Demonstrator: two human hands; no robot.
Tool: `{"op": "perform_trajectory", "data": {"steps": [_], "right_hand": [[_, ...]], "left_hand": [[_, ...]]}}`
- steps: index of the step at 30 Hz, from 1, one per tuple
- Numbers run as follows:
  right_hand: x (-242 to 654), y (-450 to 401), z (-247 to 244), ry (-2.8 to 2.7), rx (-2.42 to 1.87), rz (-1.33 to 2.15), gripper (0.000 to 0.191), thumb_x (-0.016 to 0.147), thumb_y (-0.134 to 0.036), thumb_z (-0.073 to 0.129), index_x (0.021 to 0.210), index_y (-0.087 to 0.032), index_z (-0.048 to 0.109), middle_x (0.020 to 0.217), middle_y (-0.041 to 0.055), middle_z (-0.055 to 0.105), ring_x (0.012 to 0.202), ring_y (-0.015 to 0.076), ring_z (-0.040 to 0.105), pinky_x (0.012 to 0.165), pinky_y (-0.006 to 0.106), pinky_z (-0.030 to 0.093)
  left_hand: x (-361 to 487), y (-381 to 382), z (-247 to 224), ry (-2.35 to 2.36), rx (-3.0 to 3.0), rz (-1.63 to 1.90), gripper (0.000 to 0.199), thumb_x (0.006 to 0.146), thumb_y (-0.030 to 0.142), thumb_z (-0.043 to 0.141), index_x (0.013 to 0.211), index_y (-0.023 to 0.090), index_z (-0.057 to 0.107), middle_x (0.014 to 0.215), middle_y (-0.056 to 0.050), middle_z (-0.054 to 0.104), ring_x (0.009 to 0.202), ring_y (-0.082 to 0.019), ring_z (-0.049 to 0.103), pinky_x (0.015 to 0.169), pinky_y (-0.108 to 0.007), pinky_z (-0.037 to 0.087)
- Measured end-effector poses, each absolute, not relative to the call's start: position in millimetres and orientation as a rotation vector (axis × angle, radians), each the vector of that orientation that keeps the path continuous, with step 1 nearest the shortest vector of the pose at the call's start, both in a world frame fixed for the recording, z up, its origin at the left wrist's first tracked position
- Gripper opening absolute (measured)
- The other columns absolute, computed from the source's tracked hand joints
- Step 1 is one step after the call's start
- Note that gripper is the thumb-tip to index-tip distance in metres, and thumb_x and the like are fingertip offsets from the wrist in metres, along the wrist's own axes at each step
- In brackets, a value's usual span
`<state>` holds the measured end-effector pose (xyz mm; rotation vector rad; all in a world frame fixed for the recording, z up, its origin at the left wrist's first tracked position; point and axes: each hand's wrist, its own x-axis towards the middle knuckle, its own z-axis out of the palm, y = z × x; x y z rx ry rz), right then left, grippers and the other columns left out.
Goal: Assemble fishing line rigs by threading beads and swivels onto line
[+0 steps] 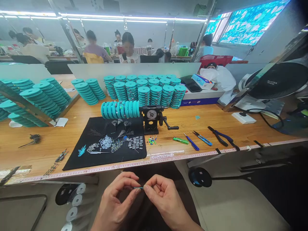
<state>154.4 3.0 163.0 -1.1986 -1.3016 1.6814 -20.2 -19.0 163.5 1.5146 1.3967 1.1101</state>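
Below the table's front edge, my left hand (119, 198) and my right hand (166, 198) almost meet. A short, thin blue tube-like piece (138, 187) runs between their fingertips. Thumb and forefinger of each hand are pinched together, one at either end of it. Its exact kind is too small to make out. Ahead of the hands, a black mat (79, 158) bears small piles of parts: light blue beads (106, 142), grey cylinders (136, 143) and thin blue pieces (82, 150).
A hand-cranked winder (151, 117) carries a row of turquoise spools (120, 109). Stacked spools (143, 95) stand behind it. To the right lie a green tube (180, 140), a blue pen-like tool (191, 141), snips (202, 138) and pliers (222, 137). Several people sit beyond the partition.
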Motion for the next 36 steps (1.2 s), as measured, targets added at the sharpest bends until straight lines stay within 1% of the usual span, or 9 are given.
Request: {"op": "perform_trajectory", "data": {"steps": [5, 8, 14, 20, 25, 30, 36], "right_hand": [[153.7, 2.0, 164.7, -1.269, -1.169, 1.710, 0.035, 0.083, -0.046, 0.065, 0.073, -0.014, 0.057, 0.055, -0.0080, 0.031, 0.053, 0.0089, 0.021, 0.047, 0.025, 0.015], [154.0, 1.6, 165.2, -1.262, -1.160, 1.715, 0.036, 0.083, -0.047, 0.065, 0.072, -0.014, 0.056, 0.055, -0.0077, 0.032, 0.053, 0.0089, 0.023, 0.047, 0.025, 0.017], [154.6, 1.7, 163.9, -1.319, -1.169, 1.714, 0.034, 0.084, -0.045, 0.065, 0.072, -0.014, 0.057, 0.055, -0.0074, 0.032, 0.053, 0.0094, 0.023, 0.048, 0.025, 0.017], [157.3, 3.7, 164.1, -1.355, -1.187, 1.693, 0.031, 0.087, -0.044, 0.062, 0.076, -0.015, 0.058, 0.060, -0.0065, 0.032, 0.055, 0.0101, 0.025, 0.049, 0.025, 0.020], [157.1, 2.3, 164.3, -1.331, -1.209, 1.705, 0.035, 0.085, -0.047, 0.062, 0.074, -0.015, 0.055, 0.057, -0.0079, 0.030, 0.053, 0.0094, 0.023, 0.047, 0.025, 0.017], [154.7, 1.0, 166.2, -1.292, -1.193, 1.705, 0.039, 0.084, -0.052, 0.062, 0.073, -0.016, 0.052, 0.056, -0.0084, 0.031, 0.051, 0.0087, 0.022, 0.046, 0.025, 0.016], [154.8, -0.5, 163.7, -1.291, -1.159, 1.689, 0.039, 0.087, -0.051, 0.060, 0.073, -0.016, 0.052, 0.055, -0.0087, 0.029, 0.051, 0.0086, 0.021, 0.046, 0.025, 0.016]], "left_hand": [[-20.6, -20.4, 164.0, 1.402, 1.523, 1.087, 0.006, 0.083, 0.025, 0.065, 0.079, 0.022, 0.067, 0.100, -0.007, 0.066, 0.088, -0.020, 0.066, 0.074, -0.026, 0.053], [-20.6, -20.4, 164.2, 1.393, 1.552, 1.060, 0.006, 0.084, 0.025, 0.064, 0.079, 0.022, 0.066, 0.100, -0.007, 0.065, 0.091, -0.020, 0.066, 0.075, -0.026, 0.053], [-20.3, -20.3, 162.3, 1.402, 1.576, 1.037, 0.008, 0.086, 0.026, 0.061, 0.080, 0.022, 0.065, 0.102, -0.007, 0.064, 0.094, -0.020, 0.065, 0.078, -0.026, 0.051], [-21.4, -23.0, 162.4, 1.406, 1.583, 1.018, 0.007, 0.086, 0.025, 0.062, 0.081, 0.022, 0.064, 0.103, -0.007, 0.063, 0.092, -0.020, 0.065, 0.077, -0.027, 0.052], [-19.4, -21.9, 161.9, 1.398, 1.587, 1.044, 0.007, 0.085, 0.025, 0.061, 0.079, 0.022, 0.063, 0.102, -0.007, 0.065, 0.092, -0.021, 0.065, 0.076, -0.028, 0.052], [-18.5, -20.9, 161.5, 1.394, 1.605, 1.059, 0.006, 0.084, 0.023, 0.061, 0.078, 0.022, 0.063, 0.100, -0.007, 0.065, 0.092, -0.021, 0.066, 0.074, -0.028, 0.053], [-14.6, -20.1, 164.6, 1.412, 1.570, 1.102, 0.007, 0.083, 0.024, 0.063, 0.077, 0.022, 0.065, 0.098, -0.006, 0.066, 0.089, -0.020, 0.067, 0.074, -0.027, 0.053]]}}
